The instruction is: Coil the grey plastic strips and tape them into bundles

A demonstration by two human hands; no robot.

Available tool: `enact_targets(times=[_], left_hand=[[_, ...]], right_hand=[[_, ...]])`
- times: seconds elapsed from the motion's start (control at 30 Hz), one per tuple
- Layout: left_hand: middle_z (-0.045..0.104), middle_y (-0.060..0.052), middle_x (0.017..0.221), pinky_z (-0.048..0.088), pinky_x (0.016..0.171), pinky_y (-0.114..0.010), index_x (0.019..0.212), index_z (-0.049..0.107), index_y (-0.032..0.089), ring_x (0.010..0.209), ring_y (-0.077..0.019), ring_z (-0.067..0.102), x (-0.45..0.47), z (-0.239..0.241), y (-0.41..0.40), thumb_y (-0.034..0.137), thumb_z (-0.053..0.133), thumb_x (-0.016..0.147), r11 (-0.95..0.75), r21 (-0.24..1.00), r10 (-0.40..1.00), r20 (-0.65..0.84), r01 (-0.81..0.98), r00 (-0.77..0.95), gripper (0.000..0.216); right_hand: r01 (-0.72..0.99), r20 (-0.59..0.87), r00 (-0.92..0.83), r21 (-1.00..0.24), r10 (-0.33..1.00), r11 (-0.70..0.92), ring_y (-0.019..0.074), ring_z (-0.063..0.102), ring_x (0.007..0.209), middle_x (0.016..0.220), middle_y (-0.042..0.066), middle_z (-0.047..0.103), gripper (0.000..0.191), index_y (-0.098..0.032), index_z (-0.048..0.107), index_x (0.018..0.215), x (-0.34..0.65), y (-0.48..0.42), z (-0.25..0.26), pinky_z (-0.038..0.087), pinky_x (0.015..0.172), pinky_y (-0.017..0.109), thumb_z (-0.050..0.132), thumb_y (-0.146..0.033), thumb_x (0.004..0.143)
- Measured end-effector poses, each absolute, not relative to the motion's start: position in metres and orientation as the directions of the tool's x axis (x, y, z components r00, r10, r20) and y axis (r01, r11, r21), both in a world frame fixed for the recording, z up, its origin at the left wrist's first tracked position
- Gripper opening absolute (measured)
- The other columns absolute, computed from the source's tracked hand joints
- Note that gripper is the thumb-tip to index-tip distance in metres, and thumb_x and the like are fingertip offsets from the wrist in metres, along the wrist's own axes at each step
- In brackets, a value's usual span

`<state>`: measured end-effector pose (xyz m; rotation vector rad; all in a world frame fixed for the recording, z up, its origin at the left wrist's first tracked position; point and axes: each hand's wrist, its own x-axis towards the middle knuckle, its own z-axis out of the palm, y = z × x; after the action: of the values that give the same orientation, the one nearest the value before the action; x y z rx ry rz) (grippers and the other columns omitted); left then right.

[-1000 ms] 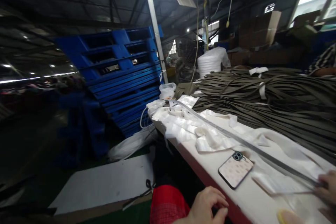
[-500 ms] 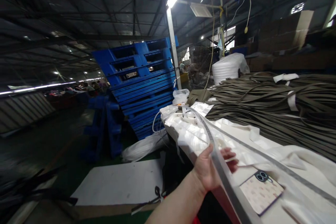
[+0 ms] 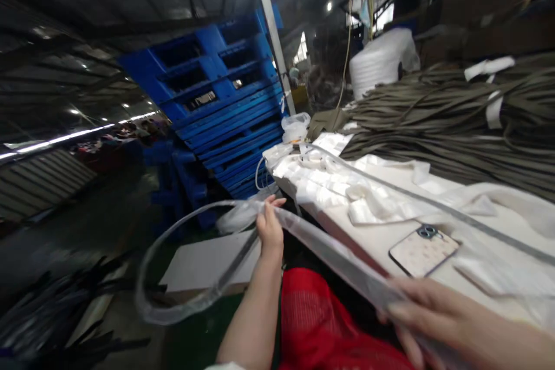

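Observation:
A long clear plastic sleeve with a greyish strip in it [image 3: 333, 251] stretches between my two hands. My left hand [image 3: 270, 225] is closed round it in front of the table edge, and beyond that hand the sleeve hangs in a wide loop to the left. My right hand [image 3: 437, 315], smeared by motion, grips the sleeve at the lower right, fingers curled under it. Another grey strip [image 3: 416, 199] runs along the white-covered table [image 3: 373, 240]. On the table a phone in a patterned case [image 3: 425, 248] lies near my right hand, close to crumpled white bands [image 3: 323, 179].
Dark olive straps [image 3: 433, 121] are heaped at the back right, with a white wrapped roll [image 3: 381, 60] behind. Blue pallets [image 3: 234, 110] lean in a stack beyond a white post [image 3: 271, 29]. A pale board [image 3: 195, 263] lies on the floor at left.
My left hand has moved left off the table's side with the sleeve, which now loops out leftward. My right hand has come into view on it. The view has tilted downward.

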<state>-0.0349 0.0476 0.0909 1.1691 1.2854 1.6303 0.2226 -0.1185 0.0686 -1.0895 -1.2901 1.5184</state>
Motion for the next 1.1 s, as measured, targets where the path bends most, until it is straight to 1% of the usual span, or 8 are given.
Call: enact_targets(times=[0.07, 0.17, 0.3, 0.47, 0.63, 0.97, 1.03, 1.1], left_hand=[[0.073, -0.016, 0.088, 0.044, 0.095, -0.044, 0.096, 0.062, 0.009, 0.093, -0.0248, 0.067, -0.024, 0.056, 0.053, 0.043, 0.041, 0.093, 0.017, 1.0, 0.993, -0.014, 0.02, -0.119, 0.04], [0.074, -0.016, 0.084, 0.046, 0.093, -0.043, 0.088, 0.067, 0.008, 0.087, -0.026, 0.069, -0.008, 0.018, 0.027, 0.055, 0.045, 0.09, 0.242, 0.968, 0.958, -0.25, 0.069, 0.139, 0.052], [0.073, -0.016, 0.088, 0.05, 0.083, -0.04, 0.099, 0.066, 0.007, 0.085, -0.0252, 0.07, -0.006, 0.004, -0.029, 0.072, 0.032, 0.087, 0.547, 0.836, 0.617, -0.436, 0.041, 0.655, 0.074], [0.067, -0.004, 0.069, 0.05, 0.057, -0.026, 0.099, 0.061, 0.01, 0.056, -0.0152, 0.065, -0.033, -0.014, -0.063, 0.057, 0.067, 0.076, 0.626, 0.778, 0.541, -0.483, 0.053, 0.688, 0.053], [0.055, 0.004, 0.056, 0.027, 0.034, -0.017, 0.094, 0.059, 0.011, 0.034, -0.0061, 0.045, -0.049, -0.028, -0.07, 0.056, 0.057, 0.083, 0.688, 0.719, 0.46, -0.54, 0.102, 0.705, 0.046], [0.061, 0.0, 0.061, 0.013, 0.035, -0.019, 0.087, 0.061, 0.009, 0.032, -0.001, 0.031, -0.033, -0.03, -0.063, 0.053, 0.055, 0.086, 0.625, 0.772, 0.505, -0.517, 0.12, 0.691, 0.044], [0.062, -0.002, 0.062, 0.01, 0.034, -0.019, 0.088, 0.062, 0.008, 0.031, -0.0007, 0.03, -0.034, -0.021, -0.058, 0.05, 0.057, 0.086, 0.674, 0.732, 0.437, -0.506, 0.102, 0.744, 0.043], [0.064, -0.004, 0.062, 0.007, 0.034, -0.02, 0.09, 0.063, 0.007, 0.03, -0.0006, 0.029, -0.035, -0.008, -0.055, 0.048, 0.057, 0.086, 0.714, 0.696, 0.377, -0.476, 0.077, 0.795, 0.041]], right_hand=[[-0.247, -0.206, -0.269, -0.93, 0.941, -0.274, 0.0091, 0.051, 0.047, 0.072, 0.003, 0.068, 0.027, -0.019, 0.067, 0.094, 0.191, -0.091, 0.068, 0.034, 0.042, 0.02, 0.064, -0.045, 0.086], [-0.491, -0.277, -0.047, -0.83, 0.96, -0.264, 0.0081, 0.054, 0.052, 0.08, 0.003, 0.07, 0.019, -0.017, 0.066, 0.094, 0.155, -0.04, 0.053, 0.038, 0.044, 0.017, 0.067, -0.032, 0.083], [-0.638, -0.337, 0.12, -0.746, 0.934, -0.188, 0.0096, 0.062, 0.065, 0.092, 0.003, 0.072, 0.007, -0.018, 0.064, 0.092, 0.137, -0.003, 0.024, 0.049, 0.055, 0.019, 0.062, -0.018, 0.085], [-0.631, -0.38, 0.149, -0.747, 0.913, -0.208, 0.0099, 0.065, 0.071, 0.096, 0.002, 0.074, 0.011, -0.02, 0.064, 0.093, 0.141, -0.002, -0.003, 0.052, 0.059, 0.018, 0.055, -0.015, 0.088], [-0.571, -0.406, 0.131, -0.777, 0.905, -0.266, 0.0116, 0.066, 0.068, 0.093, 0.004, 0.075, 0.014, -0.019, 0.066, 0.093, 0.154, -0.021, -0.029, 0.056, 0.062, 0.021, 0.052, -0.018, 0.089], [-0.025, -0.481, 0.052, -0.877, 0.875, -0.48, 0.0231, 0.063, 0.057, 0.056, 0.007, 0.066, 0.034, -0.018, 0.063, 0.061, 0.178, -0.07, -0.058, 0.055, 0.066, 0.039, 0.069, -0.05, 0.073], [0.285, -0.32, 0.158, -0.891, 0.934, -0.354, 0.0266, 0.065, 0.067, 0.064, 0.008, 0.068, 0.027, -0.019, 0.066, 0.068, 0.185, -0.079, -0.055, 0.053, 0.076, 0.044, 0.068, -0.045, 0.073], [0.533, -0.035, 0.117, -0.841, 0.993, -0.092, 0.0308, 0.064, 0.094, 0.099, 0.012, 0.071, 0.03, -0.018, 0.068, 0.097, 0.187, -0.088, -0.051, 0.046, 0.094, 0.048, 0.063, -0.037, 0.074]])
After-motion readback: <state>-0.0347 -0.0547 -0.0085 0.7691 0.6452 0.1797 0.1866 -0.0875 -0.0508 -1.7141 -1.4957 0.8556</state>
